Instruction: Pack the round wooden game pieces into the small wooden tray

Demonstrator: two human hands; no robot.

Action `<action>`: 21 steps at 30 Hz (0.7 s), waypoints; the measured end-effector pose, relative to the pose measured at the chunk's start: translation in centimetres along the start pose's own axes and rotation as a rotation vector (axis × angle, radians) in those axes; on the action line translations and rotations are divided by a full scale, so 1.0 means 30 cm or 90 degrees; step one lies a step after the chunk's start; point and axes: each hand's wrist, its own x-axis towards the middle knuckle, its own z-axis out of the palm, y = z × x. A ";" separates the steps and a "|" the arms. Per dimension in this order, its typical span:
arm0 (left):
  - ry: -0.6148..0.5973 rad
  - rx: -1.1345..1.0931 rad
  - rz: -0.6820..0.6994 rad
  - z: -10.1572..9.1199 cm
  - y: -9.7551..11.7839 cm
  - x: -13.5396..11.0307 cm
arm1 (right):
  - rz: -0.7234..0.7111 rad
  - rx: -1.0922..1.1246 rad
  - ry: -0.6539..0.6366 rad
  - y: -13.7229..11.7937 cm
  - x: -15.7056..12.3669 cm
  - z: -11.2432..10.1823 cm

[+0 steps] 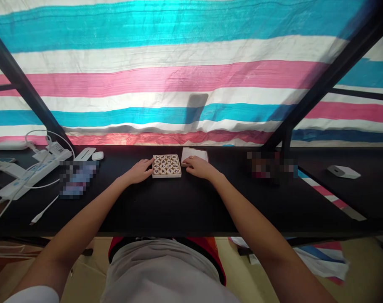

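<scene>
A small pale box (166, 176) sits on the black desk, holding rows of round Chinese chess pieces (169, 162) marked with dark characters. My left hand (139, 171) lies at the box's left side, fingers stretched out and fingertips at its edge. To the right of the box is a flat white lid (198, 154) with a brownish rim. Over the lid's near left part rests my right hand (199, 167), its fingers apart and slightly bent, wearing a ring. It covers part of the lid.
At the left, a white power strip (33, 172) with plugs and cables lies beside a blurred-out phone-like item (79, 179) and a white earbud case (97, 156). Pixelated objects (270, 166) and a white block (343, 171) are at the right. Behind hangs a striped sheet (166, 80).
</scene>
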 end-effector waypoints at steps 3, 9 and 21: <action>-0.003 -0.004 0.000 -0.001 0.000 -0.002 | 0.004 -0.019 0.024 0.014 0.013 0.020; 0.024 0.017 -0.060 0.007 0.013 0.001 | -0.032 0.015 0.035 0.003 0.016 0.024; 0.018 -0.176 -0.193 -0.062 0.004 -0.008 | -0.011 0.066 0.138 -0.060 0.011 0.015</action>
